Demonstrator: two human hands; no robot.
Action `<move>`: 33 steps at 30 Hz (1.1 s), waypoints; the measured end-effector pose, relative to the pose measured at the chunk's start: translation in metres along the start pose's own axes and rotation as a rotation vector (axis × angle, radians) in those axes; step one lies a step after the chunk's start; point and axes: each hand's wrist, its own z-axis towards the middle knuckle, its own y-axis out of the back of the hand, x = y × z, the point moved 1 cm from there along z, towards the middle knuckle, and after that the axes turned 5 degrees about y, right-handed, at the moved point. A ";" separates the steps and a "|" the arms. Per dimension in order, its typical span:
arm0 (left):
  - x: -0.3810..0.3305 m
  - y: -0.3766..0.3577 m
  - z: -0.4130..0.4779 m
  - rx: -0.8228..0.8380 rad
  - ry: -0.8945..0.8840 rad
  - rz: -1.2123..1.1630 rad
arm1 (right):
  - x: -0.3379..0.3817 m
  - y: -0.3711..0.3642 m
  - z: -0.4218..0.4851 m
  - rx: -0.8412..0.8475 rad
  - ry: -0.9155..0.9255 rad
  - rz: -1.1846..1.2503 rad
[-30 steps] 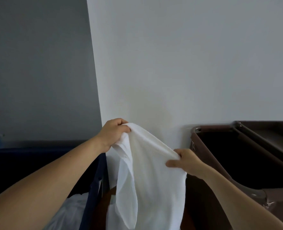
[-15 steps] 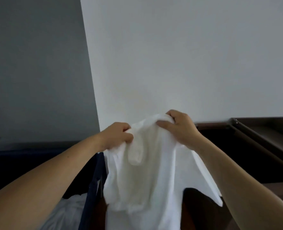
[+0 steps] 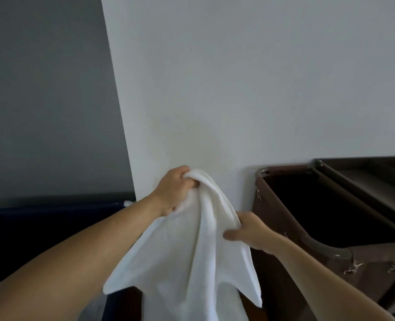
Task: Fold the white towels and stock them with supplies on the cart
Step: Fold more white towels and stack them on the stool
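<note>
Since half a second ago my right hand (image 3: 249, 234) has dropped from beside my left hand (image 3: 174, 191) to its 4 o'clock. Both hands are apart, each gripping the towel (image 3: 191, 262). It hangs at 6 o'clock, between the blue bin (image 3: 41, 224) and the brown cart (image 3: 365, 258).

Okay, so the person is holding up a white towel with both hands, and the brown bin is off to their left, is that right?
Not quite. The head view shows the left hand and the right hand both gripping the white towel, but the brown bin stands to the person's right, not their left.
</note>
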 end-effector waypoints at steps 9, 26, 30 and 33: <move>0.004 0.030 0.011 -0.037 0.217 -0.226 | 0.014 0.048 0.017 -0.438 0.026 0.071; 0.033 0.000 -0.023 0.221 0.115 0.119 | 0.064 0.038 0.012 0.093 0.142 -0.304; 0.033 0.019 -0.019 0.262 0.250 -0.042 | 0.045 0.055 0.001 -0.062 0.130 0.344; 0.040 0.020 -0.022 0.393 0.271 0.136 | 0.053 0.049 0.001 -0.135 0.207 0.600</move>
